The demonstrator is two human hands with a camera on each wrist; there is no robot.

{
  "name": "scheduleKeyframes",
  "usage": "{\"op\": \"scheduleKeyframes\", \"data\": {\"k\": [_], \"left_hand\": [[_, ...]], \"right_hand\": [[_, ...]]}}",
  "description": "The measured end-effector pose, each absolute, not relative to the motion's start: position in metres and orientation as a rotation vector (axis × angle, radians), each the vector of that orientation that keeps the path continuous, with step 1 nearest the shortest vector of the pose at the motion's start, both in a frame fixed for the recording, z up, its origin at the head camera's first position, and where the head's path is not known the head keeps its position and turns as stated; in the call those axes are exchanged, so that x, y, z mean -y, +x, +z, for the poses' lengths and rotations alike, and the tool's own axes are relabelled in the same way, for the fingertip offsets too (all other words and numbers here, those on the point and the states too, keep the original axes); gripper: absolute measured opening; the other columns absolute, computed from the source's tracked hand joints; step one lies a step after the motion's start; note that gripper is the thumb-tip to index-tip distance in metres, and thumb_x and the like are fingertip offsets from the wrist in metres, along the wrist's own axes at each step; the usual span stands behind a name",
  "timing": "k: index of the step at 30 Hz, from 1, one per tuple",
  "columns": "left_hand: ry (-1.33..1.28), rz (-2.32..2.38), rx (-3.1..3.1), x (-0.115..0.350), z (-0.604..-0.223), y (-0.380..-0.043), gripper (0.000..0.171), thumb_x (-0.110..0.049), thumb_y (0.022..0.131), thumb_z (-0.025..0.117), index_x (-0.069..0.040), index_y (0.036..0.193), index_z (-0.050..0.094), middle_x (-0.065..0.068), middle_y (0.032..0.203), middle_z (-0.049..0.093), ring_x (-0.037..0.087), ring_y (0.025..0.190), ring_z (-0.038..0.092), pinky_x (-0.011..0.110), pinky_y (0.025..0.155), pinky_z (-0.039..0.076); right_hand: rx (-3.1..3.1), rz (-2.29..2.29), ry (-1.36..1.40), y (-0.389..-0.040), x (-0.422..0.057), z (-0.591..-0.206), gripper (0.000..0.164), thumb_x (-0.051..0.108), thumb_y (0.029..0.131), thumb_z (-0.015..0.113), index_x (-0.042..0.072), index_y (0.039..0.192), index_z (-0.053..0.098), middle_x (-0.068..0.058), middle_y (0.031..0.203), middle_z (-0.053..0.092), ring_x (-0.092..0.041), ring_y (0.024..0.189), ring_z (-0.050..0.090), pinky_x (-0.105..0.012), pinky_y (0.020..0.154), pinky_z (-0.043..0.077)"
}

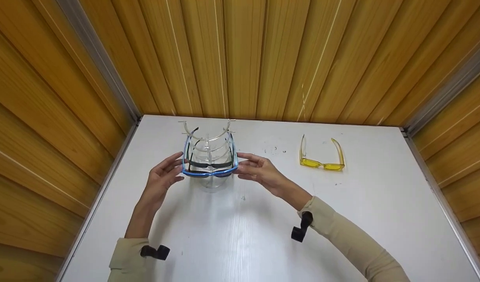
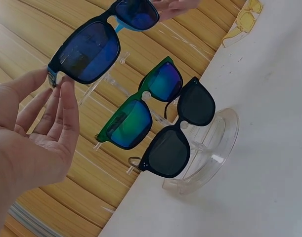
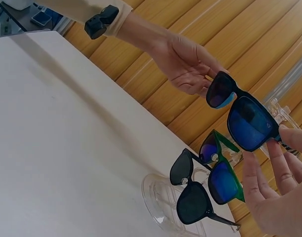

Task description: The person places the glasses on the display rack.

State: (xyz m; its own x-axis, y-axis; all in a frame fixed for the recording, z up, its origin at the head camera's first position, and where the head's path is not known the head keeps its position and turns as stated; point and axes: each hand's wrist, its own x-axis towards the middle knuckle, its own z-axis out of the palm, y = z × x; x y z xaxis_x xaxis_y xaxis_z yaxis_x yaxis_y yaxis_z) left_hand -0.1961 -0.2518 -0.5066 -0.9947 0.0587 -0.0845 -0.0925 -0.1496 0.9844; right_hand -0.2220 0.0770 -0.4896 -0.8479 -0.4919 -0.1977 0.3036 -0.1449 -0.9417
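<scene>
Blue-framed sunglasses with dark lenses [image 1: 211,173] are what we see in the head view, held level between two bare hands, the left grip [image 1: 161,178] and right grip [image 1: 263,172] each pinching one side, in front of a clear plastic tiered display stand [image 1: 211,190] on a white table [image 1: 240,231]. Yellow-framed, yellow-lensed glasses [image 1: 322,165] lie well apart, to the right. From the left wrist we see thumb and fingers closed on one front corner; below, the stand carries green-framed sunglasses with mirrored lenses [image 2: 130,123] and, lowest, black-framed sunglasses with dark lenses [image 2: 166,152]. From the right wrist we see the right thumb and fingers pinching the opposite corner; whether the held pair touches the stand, we cannot tell.
</scene>
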Motion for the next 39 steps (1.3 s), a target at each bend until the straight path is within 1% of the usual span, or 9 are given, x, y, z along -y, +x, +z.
{"op": "scheduleKeyframes", "data": {"k": [4, 7, 12, 15, 18, 22, 27, 32, 39], "left_hand": [[-0.076, 2.318, -1.972, 0.252, -0.505, -0.203, 0.048, -0.012, 0.099, 0.068, -0.006, 0.145, 0.056, -0.004, 0.122, 0.074, 0.013, 0.113, 0.068, 0.027, 0.087, 0.058], [-0.086, 2.332, -1.965, 0.251, -0.503, -0.208, 0.048, -0.011, 0.099, 0.067, -0.005, 0.145, 0.055, -0.005, 0.121, 0.074, 0.017, 0.114, 0.068, 0.027, 0.088, 0.058], [-0.087, 2.332, -1.966, 0.25, -0.5, -0.218, 0.049, -0.013, 0.098, 0.069, -0.005, 0.144, 0.055, -0.006, 0.12, 0.074, 0.018, 0.115, 0.068, 0.028, 0.089, 0.058], [-0.097, 2.322, -1.964, 0.249, -0.498, -0.224, 0.049, -0.014, 0.098, 0.069, -0.006, 0.144, 0.055, -0.004, 0.123, 0.073, 0.014, 0.112, 0.068, 0.028, 0.09, 0.058], [-0.122, 2.307, -1.966, 0.248, -0.498, -0.229, 0.05, -0.017, 0.098, 0.07, -0.008, 0.145, 0.055, 0.001, 0.129, 0.071, 0.014, 0.112, 0.068, 0.028, 0.092, 0.057], [-0.137, 2.289, -1.977, 0.246, -0.498, -0.235, 0.05, -0.019, 0.098, 0.07, -0.009, 0.145, 0.056, 0.006, 0.136, 0.068, 0.019, 0.115, 0.067, 0.027, 0.093, 0.057], [-0.137, 2.287, -1.978, 0.246, -0.498, -0.24, 0.049, -0.021, 0.098, 0.07, -0.01, 0.144, 0.057, 0.004, 0.134, 0.069, 0.015, 0.109, 0.067, 0.028, 0.094, 0.056], [-0.129, 2.288, -1.961, 0.247, -0.498, -0.241, 0.048, -0.021, 0.1, 0.067, -0.01, 0.145, 0.056, -0.001, 0.131, 0.072, 0.012, 0.111, 0.067, 0.029, 0.097, 0.055], [-0.156, 2.314, -1.947, 0.247, -0.499, -0.246, 0.046, -0.023, 0.101, 0.066, -0.009, 0.144, 0.057, -0.005, 0.125, 0.073, 0.011, 0.107, 0.067, 0.028, 0.096, 0.055]], "right_hand": [[-1.627, -2.049, -0.178, -0.227, -0.074, -0.489, 0.059, 0.007, 0.099, 0.065, 0.001, 0.153, 0.042, -0.007, 0.121, 0.068, -0.017, 0.108, 0.072, -0.037, 0.105, 0.055], [-1.631, -2.063, -0.151, -0.231, -0.072, -0.489, 0.059, 0.007, 0.099, 0.065, 0.0, 0.153, 0.042, -0.007, 0.12, 0.07, -0.016, 0.106, 0.073, -0.036, 0.104, 0.056], [-1.629, -2.099, -0.13, -0.239, -0.07, -0.489, 0.057, 0.008, 0.099, 0.065, 0.0, 0.152, 0.043, -0.017, 0.131, 0.067, -0.018, 0.107, 0.073, -0.035, 0.102, 0.057], [-1.634, -2.109, -0.123, -0.243, -0.07, -0.489, 0.054, 0.009, 0.1, 0.063, 0.002, 0.151, 0.046, -0.015, 0.128, 0.069, -0.021, 0.112, 0.072, -0.037, 0.104, 0.056], [-1.642, -2.112, -0.113, -0.246, -0.07, -0.488, 0.052, 0.01, 0.102, 0.062, 0.003, 0.151, 0.047, -0.007, 0.123, 0.071, -0.026, 0.12, 0.069, -0.039, 0.108, 0.054], [-1.648, -2.106, -0.117, -0.247, -0.07, -0.487, 0.051, 0.013, 0.105, 0.057, 0.002, 0.153, 0.043, -0.016, 0.137, 0.065, -0.032, 0.132, 0.062, -0.041, 0.112, 0.051], [-1.63, -2.097, -0.143, -0.247, -0.07, -0.488, 0.051, 0.015, 0.107, 0.052, 0.003, 0.155, 0.041, -0.023, 0.154, 0.049, -0.034, 0.139, 0.055, -0.041, 0.114, 0.049], [-1.608, -2.085, -0.177, -0.246, -0.071, -0.488, 0.05, 0.016, 0.108, 0.05, 0.006, 0.156, 0.04, -0.025, 0.158, 0.042, -0.036, 0.142, 0.05, -0.041, 0.116, 0.047], [-1.603, -2.075, -0.219, -0.247, -0.069, -0.486, 0.052, 0.015, 0.108, 0.05, 0.009, 0.158, 0.038, -0.018, 0.158, 0.045, -0.035, 0.146, 0.046, -0.045, 0.119, 0.043]]}}
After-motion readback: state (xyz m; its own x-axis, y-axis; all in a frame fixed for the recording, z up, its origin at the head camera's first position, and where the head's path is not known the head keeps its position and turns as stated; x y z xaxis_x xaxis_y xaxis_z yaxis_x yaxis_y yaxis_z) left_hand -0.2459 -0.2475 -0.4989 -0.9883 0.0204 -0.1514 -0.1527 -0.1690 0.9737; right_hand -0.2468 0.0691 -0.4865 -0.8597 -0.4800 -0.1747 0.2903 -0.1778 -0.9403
